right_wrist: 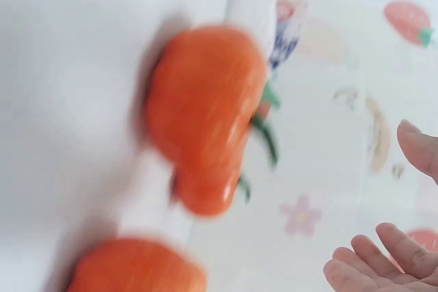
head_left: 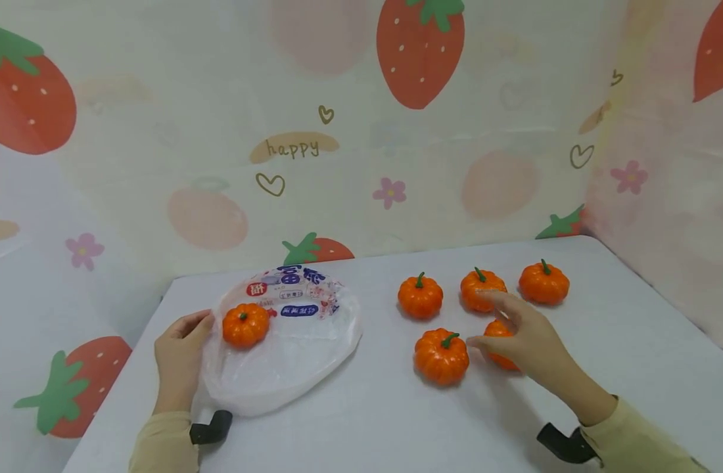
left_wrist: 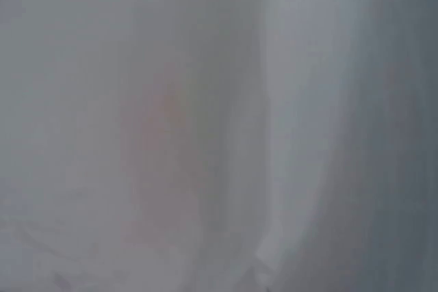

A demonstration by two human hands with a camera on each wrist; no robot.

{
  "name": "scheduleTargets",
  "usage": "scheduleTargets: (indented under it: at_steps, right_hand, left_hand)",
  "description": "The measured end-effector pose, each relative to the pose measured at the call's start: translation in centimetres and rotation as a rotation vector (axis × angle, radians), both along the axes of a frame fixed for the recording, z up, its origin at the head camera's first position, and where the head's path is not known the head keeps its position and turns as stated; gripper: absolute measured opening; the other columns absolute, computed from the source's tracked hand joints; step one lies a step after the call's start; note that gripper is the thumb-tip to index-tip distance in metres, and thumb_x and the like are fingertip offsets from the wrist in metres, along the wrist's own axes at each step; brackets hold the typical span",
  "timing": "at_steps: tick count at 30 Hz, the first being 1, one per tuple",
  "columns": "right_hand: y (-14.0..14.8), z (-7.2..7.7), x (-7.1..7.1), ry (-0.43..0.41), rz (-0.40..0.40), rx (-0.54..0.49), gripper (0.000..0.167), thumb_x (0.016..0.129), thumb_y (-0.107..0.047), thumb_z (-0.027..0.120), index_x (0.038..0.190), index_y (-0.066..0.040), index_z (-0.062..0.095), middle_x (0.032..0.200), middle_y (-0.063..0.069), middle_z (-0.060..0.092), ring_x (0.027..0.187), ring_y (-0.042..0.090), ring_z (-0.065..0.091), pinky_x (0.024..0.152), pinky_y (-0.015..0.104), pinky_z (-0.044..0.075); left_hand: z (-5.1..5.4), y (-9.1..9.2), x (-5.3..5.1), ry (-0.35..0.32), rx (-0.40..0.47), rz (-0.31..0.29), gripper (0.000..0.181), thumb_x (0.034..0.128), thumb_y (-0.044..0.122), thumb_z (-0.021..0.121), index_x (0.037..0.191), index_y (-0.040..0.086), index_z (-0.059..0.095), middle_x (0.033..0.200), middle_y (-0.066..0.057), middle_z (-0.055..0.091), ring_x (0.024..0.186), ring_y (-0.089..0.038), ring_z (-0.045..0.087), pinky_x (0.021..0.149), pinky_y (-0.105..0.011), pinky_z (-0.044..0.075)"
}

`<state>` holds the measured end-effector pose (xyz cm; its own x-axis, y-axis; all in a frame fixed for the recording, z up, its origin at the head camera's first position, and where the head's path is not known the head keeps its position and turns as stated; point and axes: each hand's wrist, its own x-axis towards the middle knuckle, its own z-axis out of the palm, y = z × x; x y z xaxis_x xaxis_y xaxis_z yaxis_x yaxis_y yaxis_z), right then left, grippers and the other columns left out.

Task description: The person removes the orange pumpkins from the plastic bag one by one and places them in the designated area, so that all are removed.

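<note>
My left hand (head_left: 181, 348) pinches the left rim of a clear plastic bag (head_left: 284, 374) with blue and red print. One small orange toy pumpkin (head_left: 246, 326) with a green stem lies in the bag, near that hand. My right hand (head_left: 530, 341) hovers with thumb and fingers spread, holding nothing, partly covering a pumpkin (head_left: 496, 330). Left of the thumb sits another pumpkin (head_left: 441, 358). In the right wrist view, the spread fingers (right_wrist: 404, 254) are apart from the blurred pumpkins (right_wrist: 205, 94). Pale, blurred plastic fills the left wrist view.
Farther back on the white table (head_left: 361, 427) stand a pumpkin (head_left: 420, 296) at the left, a middle one (head_left: 474, 284) and a right one (head_left: 544, 283). A strawberry-print backdrop (head_left: 349, 184) rises behind the table's far edge.
</note>
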<state>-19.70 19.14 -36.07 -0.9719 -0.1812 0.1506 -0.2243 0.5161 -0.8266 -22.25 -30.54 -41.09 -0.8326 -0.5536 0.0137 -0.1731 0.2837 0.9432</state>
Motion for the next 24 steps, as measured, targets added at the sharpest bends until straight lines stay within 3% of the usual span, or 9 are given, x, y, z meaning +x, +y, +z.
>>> scheduleTargets:
  at_steps: [4, 9, 17, 24]
  right_hand:
    - [-3.9, -0.1, -0.6, 0.013, 0.114, -0.084, 0.070, 0.079, -0.021, 0.084, 0.139, -0.003, 0.053, 0.146, 0.017, 0.052, 0.139, 0.038, 0.045, 0.110, 0.045, 0.040]
    - [-9.1, -0.6, -1.5, -0.020, 0.199, -0.085, 0.071, 0.076, -0.023, 0.086, 0.137, -0.007, 0.056, 0.144, 0.012, 0.055, 0.137, 0.034, 0.049, 0.110, 0.045, 0.042]
    - [-16.4, -0.8, -3.0, -0.085, 0.289, -0.126, 0.074, 0.074, -0.024, 0.088, 0.140, -0.013, 0.056, 0.148, 0.007, 0.052, 0.138, 0.034, 0.049, 0.107, 0.043, 0.047]
    - [-21.1, -1.4, -4.3, -0.092, 0.372, -0.108, 0.077, 0.074, -0.023, 0.089, 0.141, -0.008, 0.054, 0.149, 0.009, 0.050, 0.140, 0.031, 0.047, 0.110, 0.043, 0.044]
  left_hand:
    - [-0.2, -0.2, -0.2, 0.029, 0.015, 0.001, 0.042, 0.0956, 0.043, 0.063, 0.125, 0.013, 0.067, 0.104, 0.018, 0.065, 0.099, -0.001, 0.054, 0.079, -0.002, 0.044]
    - [-0.3, -0.2, -0.2, 0.061, 0.005, -0.001, 0.042, 0.0953, 0.041, 0.064, 0.123, 0.010, 0.068, 0.094, 0.026, 0.062, 0.094, 0.000, 0.054, 0.077, -0.002, 0.045]
    - [-0.3, -0.1, -0.2, 0.065, 0.000, 0.004, 0.041, 0.0960, 0.040, 0.064, 0.123, 0.009, 0.068, 0.098, 0.021, 0.064, 0.095, -0.002, 0.054, 0.079, -0.003, 0.045]
    - [-0.4, -0.3, -0.3, 0.091, 0.003, 0.011, 0.040, 0.0952, 0.038, 0.065, 0.121, 0.008, 0.069, 0.092, 0.025, 0.063, 0.093, 0.000, 0.056, 0.078, -0.003, 0.046]
